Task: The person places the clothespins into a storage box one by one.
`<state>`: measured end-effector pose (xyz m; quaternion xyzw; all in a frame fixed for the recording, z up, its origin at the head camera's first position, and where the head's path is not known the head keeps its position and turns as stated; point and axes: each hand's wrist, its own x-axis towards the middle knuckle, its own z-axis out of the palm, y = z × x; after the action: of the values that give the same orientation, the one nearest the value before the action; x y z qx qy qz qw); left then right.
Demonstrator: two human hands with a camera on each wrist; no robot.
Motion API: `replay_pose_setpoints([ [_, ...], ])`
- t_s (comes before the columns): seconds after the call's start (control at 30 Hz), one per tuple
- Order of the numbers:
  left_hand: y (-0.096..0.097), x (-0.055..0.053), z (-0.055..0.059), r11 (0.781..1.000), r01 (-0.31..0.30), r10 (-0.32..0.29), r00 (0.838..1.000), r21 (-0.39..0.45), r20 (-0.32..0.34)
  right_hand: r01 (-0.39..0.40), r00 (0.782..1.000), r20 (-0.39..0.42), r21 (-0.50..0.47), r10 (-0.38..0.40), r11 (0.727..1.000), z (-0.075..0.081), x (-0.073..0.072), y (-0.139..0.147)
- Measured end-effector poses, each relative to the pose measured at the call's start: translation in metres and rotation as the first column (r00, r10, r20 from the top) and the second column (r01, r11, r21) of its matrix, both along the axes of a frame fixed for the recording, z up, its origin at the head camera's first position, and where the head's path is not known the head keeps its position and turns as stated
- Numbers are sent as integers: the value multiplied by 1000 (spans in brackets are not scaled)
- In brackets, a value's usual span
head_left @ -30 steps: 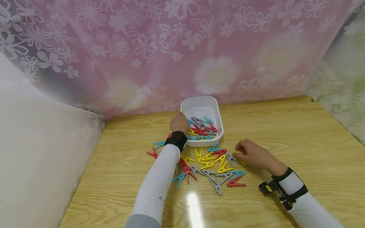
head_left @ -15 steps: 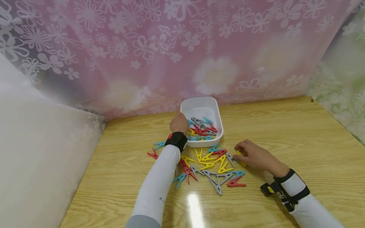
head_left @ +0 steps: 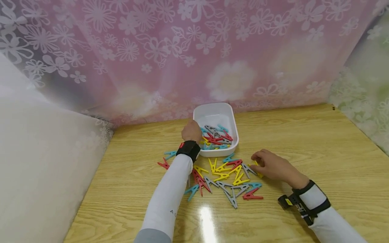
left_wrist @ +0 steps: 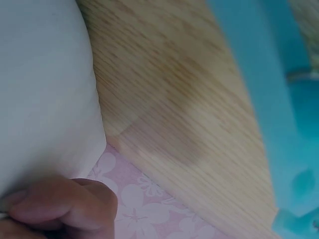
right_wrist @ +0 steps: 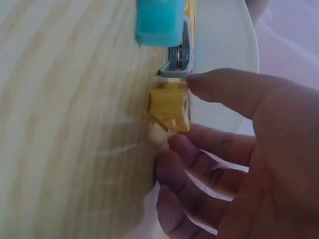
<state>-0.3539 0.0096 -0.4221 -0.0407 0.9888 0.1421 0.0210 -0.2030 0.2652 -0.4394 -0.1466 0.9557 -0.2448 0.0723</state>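
My left hand (head_left: 192, 131) grips the near left rim of a white plastic bin (head_left: 214, 109); in the left wrist view its curled fingers (left_wrist: 75, 204) lie at the bin's edge. Inside the bin are several blue, grey, red and yellow clothespins (head_left: 214, 139). To the right of the loose pile, my right hand (head_left: 273, 165) is low at the table around a yellow clothespin (right_wrist: 169, 104). The thumb tip is at one side of that clothespin and the fingertips at the other. A grey clothespin (right_wrist: 177, 57) lies right beside it.
Many yellow, red, grey and blue clothespins, such as a red one (head_left: 252, 195), lie on the wooden table (head_left: 304, 135) in front of the bin. A blue clothespin (left_wrist: 269, 99) looms large in the left wrist view. A pink flowered cloth (head_left: 170, 67) hangs behind.
Almost nothing: the left hand and bin stay in place. The right hand keeps to the yellow clothespin, its thumb and fingers shifting very slightly.
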Motion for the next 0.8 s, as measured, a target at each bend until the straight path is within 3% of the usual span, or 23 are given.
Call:
replay_pose_setpoints([
  [0.33, 0, -2, 1, 1000, -2, 2, 1000, -5, -6, 145, 987, 57, 112, -152, 983, 11, 2, -17],
  [0.53, 2, -1, 0, 1000, -3, 3, 1000, -8, -5, 202, 975, 80, 83, -209, 976, 18, 2, -15],
  [0.63, 2, 0, 1, 1000, -7, 7, 1000, -16, -9, 198, 980, 27, 34, -199, 980, 30, -3, -13],
  [0.8, 3, 2, 3, 999, 0, 0, 1000, -35, -22, 172, 973, -151, -24, -173, 985, 59, -21, -25],
])
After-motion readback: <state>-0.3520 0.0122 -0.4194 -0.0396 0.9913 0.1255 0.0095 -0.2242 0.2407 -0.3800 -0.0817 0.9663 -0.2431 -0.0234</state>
